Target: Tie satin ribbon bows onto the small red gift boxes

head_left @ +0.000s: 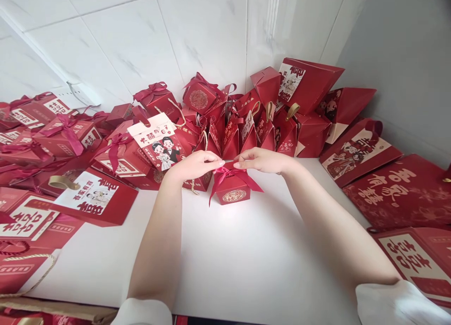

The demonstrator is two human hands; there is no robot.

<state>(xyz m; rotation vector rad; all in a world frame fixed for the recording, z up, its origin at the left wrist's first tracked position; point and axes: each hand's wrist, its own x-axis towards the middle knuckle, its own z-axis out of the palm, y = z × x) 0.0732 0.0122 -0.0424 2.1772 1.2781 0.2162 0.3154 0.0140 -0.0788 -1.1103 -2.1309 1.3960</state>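
Note:
A small red gift box [232, 196] with a gold round emblem stands upright on the white table [243, 259]. Across its top is a dark red ribbon bow [225, 173], its tails hanging over the sides. My left hand [197, 164] reaches in from the left, fingers pinched together at the upper left of the box top. From the right, my right hand [259, 159] has its thumb and fingers closed at the upper right of the same top. Both sets of fingertips touch the box or its ribbon; which of the two they grip is hard to make out.
Red gift boxes [65, 132] with ribbons crowd the left side. Behind my hands, more boxes [200, 97] are piled against the tiled wall [207, 29]. Large red boxes [398, 189] line the right edge. A wall socket [82, 95] sits at the back left.

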